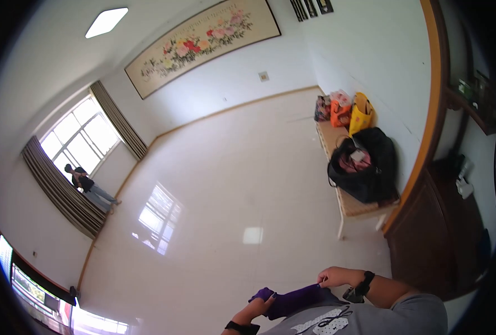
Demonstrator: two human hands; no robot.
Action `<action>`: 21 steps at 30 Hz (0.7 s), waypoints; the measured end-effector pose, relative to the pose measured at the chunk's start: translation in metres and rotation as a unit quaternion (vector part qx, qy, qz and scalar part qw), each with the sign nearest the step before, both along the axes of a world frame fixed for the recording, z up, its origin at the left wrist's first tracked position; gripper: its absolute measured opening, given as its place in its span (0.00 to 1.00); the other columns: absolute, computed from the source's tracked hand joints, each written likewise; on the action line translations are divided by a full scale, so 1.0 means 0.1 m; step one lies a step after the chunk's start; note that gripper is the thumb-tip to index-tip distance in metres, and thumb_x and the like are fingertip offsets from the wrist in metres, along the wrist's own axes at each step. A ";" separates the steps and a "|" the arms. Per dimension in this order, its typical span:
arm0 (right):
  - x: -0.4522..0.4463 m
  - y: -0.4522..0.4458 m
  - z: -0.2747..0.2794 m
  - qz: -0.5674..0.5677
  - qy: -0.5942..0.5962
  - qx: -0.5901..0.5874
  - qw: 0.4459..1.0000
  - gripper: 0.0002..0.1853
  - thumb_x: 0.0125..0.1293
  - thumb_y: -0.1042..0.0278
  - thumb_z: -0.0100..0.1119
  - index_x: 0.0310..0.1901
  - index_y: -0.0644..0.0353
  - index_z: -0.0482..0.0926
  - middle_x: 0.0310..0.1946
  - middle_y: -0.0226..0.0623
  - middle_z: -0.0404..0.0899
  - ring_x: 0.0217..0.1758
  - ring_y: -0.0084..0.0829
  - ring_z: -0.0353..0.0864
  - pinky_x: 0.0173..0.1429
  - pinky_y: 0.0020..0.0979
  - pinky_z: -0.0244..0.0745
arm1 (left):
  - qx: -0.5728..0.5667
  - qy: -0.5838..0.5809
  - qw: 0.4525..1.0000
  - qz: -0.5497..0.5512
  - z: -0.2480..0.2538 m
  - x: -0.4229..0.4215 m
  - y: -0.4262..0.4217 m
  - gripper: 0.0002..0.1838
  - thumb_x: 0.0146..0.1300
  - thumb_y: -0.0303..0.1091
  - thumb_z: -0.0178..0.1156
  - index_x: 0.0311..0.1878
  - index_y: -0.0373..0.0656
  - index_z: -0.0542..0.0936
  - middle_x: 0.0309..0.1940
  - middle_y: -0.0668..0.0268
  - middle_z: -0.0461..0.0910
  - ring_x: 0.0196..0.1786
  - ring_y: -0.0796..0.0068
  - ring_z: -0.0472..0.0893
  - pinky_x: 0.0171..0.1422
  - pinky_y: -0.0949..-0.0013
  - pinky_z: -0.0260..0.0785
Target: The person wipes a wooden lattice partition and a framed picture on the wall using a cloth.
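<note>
Purple cloth (295,301) is stretched between my two hands at the bottom of the head view, in front of my grey shirt. My left hand (260,304) is closed on its left end, where some of the cloth bunches up above the fingers. The upper right corner of the cloth is pinched in my right hand (331,276). Both wrists wear black bands. The lower part of the cloth lies close against the shirt.
A bench (362,206) along the right wall holds a large black bag (379,162) and several smaller bags. Dark wooden furniture (426,234) stands at the right. Another person (86,181) is by the window at the left. A screen (30,285) is at lower left.
</note>
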State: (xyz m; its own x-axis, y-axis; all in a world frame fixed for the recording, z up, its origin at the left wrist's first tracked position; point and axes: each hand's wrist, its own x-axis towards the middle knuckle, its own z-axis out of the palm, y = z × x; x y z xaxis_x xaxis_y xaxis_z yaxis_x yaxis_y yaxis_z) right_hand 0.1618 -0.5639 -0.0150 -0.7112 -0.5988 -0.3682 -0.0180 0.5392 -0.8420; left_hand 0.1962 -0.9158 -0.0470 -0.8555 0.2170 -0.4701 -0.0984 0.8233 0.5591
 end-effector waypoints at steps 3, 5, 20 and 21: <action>-0.68 0.06 0.02 0.029 0.043 -0.010 0.999 0.15 0.58 0.59 0.62 0.43 0.58 0.81 0.35 0.37 0.83 0.39 0.32 0.81 0.46 0.32 0.74 | 0.056 0.022 0.998 -0.033 0.23 -0.58 0.14 0.22 0.68 0.50 0.50 0.51 0.39 0.72 0.37 0.52 0.80 0.40 0.54 0.80 0.49 0.60 0.70; -1.06 0.11 0.21 0.036 0.066 -0.020 0.997 0.14 0.60 0.59 0.61 0.44 0.56 0.81 0.35 0.35 0.83 0.39 0.28 0.80 0.47 0.30 0.74 | 0.040 0.036 0.989 -0.139 0.06 -1.02 0.17 0.19 0.68 0.45 0.50 0.53 0.40 0.70 0.45 0.53 0.77 0.49 0.54 0.77 0.54 0.60 0.68; -2.70 0.36 -0.20 -0.080 0.017 -0.008 0.997 0.13 0.61 0.60 0.62 0.43 0.59 0.80 0.33 0.30 0.82 0.36 0.21 0.77 0.45 0.27 0.73 | 0.055 0.026 0.979 -0.195 0.22 -2.98 0.80 0.23 0.68 0.50 0.47 0.49 0.39 0.76 0.40 0.46 0.80 0.46 0.46 0.78 0.51 0.53 0.70; -2.79 0.30 -0.28 -0.096 -0.015 -0.014 0.995 0.13 0.62 0.61 0.62 0.43 0.60 0.79 0.33 0.30 0.82 0.36 0.21 0.77 0.45 0.27 0.73 | 0.013 0.019 0.975 -0.221 -0.05 -3.15 0.62 0.22 0.68 0.49 0.47 0.46 0.38 0.77 0.38 0.48 0.81 0.43 0.47 0.79 0.50 0.53 0.71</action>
